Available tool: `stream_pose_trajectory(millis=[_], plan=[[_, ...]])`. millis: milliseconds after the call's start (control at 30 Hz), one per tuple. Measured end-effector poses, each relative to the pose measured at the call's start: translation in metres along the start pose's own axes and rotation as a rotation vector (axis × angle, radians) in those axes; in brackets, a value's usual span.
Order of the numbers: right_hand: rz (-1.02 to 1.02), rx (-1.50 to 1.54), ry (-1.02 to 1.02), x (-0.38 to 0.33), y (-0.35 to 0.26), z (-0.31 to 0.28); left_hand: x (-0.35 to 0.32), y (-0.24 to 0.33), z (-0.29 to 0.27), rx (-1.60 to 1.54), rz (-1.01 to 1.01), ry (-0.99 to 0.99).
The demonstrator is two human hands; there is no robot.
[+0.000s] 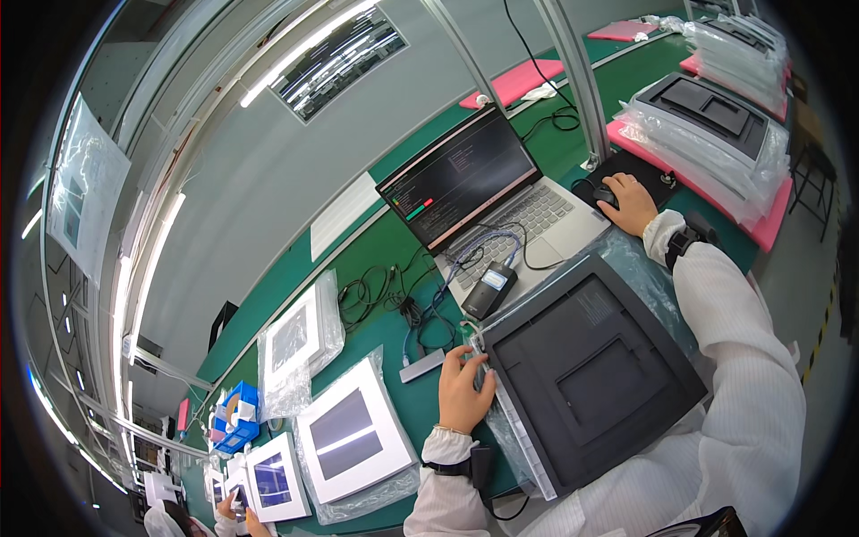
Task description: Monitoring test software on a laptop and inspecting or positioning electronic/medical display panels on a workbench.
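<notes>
A large black-backed panel with a pale side edge lies face down in front of me on plastic film. My left hand is at its left edge, fingers bent against the side close to a small plug and cable. What sits under those fingertips is partly hidden. To the right of the laptop, my right hand rests curled over a black computer mouse on a dark mouse pad. A small black box with a lit screen and cables lies on the laptop's near left corner.
White-framed panels in plastic film lie at left, near a blue bin. Tangled black cables and a grey hub lie between. More black-backed panels are stacked at right on pink foam. A co-worker's hands show at lower left.
</notes>
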State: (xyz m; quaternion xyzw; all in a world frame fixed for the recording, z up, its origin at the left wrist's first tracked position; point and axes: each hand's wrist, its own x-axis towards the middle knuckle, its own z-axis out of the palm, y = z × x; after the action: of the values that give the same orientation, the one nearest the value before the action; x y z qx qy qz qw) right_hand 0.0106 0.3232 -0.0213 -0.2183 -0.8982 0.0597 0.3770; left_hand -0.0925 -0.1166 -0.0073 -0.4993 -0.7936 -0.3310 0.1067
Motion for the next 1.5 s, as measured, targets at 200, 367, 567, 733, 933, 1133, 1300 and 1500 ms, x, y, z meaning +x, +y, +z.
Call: stream_pose_trajectory(millis=[200, 367, 567, 733, 933, 1133, 1300, 1500], plan=[[-0.003, -0.001, 0.012, 0.0005, 0.0002, 0.0021, -0.0009, -0.0026, 0.0021, -0.007, 0.002, -0.002], [0.009, 0.004, -0.008, 0.0006, 0.0002, -0.0010, -0.0021, -0.0013, 0.0003, -0.030, -0.056, -0.058], [-0.007, 0.002, -0.001, 0.0011, 0.0013, 0.0034, 0.0003, 0.0009, -0.0013, 0.073, -0.048, -0.007], [0.034, 0.015, -0.031, 0.0012, -0.0011, -0.0004, -0.0002, 0.0017, -0.0020, 0.023, -0.064, -0.038], [0.001, -0.003, -0.001, 0.0016, 0.0007, 0.0025, -0.0022, -0.0038, -0.0001, 0.062, -0.019, -0.057], [0.008, -0.033, -0.010, 0.0012, 0.0027, 0.0034, -0.0007, -0.0022, -0.0001, 0.000, -0.053, -0.065], [0.019, -0.035, -0.028, 0.0011, 0.0013, 0.0056, -0.0034, -0.0061, 0.0005, 0.015, -0.047, -0.075], [0.044, -0.004, -0.031, -0.0005, 0.0015, 0.0025, -0.0049, -0.0049, 0.0009, -0.065, -0.092, -0.076]])
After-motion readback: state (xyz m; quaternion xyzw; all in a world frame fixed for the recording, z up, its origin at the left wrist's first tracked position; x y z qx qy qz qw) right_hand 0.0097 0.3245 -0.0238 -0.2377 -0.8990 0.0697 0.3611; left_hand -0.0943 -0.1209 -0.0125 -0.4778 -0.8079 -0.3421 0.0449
